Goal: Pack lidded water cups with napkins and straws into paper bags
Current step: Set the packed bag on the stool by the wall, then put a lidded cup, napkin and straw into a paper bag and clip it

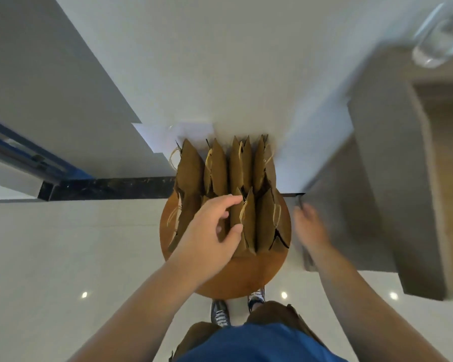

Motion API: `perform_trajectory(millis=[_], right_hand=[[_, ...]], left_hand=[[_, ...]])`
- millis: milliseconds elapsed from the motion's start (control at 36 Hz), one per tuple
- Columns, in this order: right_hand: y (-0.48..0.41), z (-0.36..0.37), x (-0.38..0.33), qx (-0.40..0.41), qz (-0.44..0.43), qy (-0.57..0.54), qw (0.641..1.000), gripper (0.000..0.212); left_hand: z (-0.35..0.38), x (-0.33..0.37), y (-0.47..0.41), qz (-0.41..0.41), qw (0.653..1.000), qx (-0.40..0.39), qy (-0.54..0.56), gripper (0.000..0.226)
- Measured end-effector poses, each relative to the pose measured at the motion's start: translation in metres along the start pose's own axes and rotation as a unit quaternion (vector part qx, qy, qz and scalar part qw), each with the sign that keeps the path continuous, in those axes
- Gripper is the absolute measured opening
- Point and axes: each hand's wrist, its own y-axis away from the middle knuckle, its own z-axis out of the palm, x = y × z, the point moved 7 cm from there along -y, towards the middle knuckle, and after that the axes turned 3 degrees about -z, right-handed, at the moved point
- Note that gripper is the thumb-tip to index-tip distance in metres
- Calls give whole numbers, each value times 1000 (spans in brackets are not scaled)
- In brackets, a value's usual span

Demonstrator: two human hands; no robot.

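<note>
Several brown paper bags (220, 168) with twine handles stand upright in two rows on a round wooden stool (246, 278) below me. My left hand (215, 226) reaches over the near row, with thumb and fingers pinching the top edge of a front bag (249, 220). My right hand (309, 226) is blurred, to the right of the bags beside the stool, with nothing visible in it. A clear plastic cup (439, 40) lies blurred on the counter at the top right. No napkins or straws can be seen.
A grey-brown counter (377, 152) runs along the right. A white wall is behind the stool, with a dark baseboard (110, 186) at its foot. The glossy pale floor (63, 257) spreads to the left. My shoes (220, 313) show under the stool's near edge.
</note>
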Motion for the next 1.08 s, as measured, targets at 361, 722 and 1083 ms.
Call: perform_trajectory(millis=[361, 722, 1083], right_hand=[[182, -130, -62, 103, -222, 33, 969, 73], [179, -268, 37, 230, -154, -7, 961, 66], [56, -408, 177, 157, -53, 34, 986, 51]], left_hand=[[34, 76, 14, 145, 987, -58, 48, 58], [116, 192, 34, 223, 968, -113, -19, 53], [318, 334, 27, 248, 952, -167, -72, 39]])
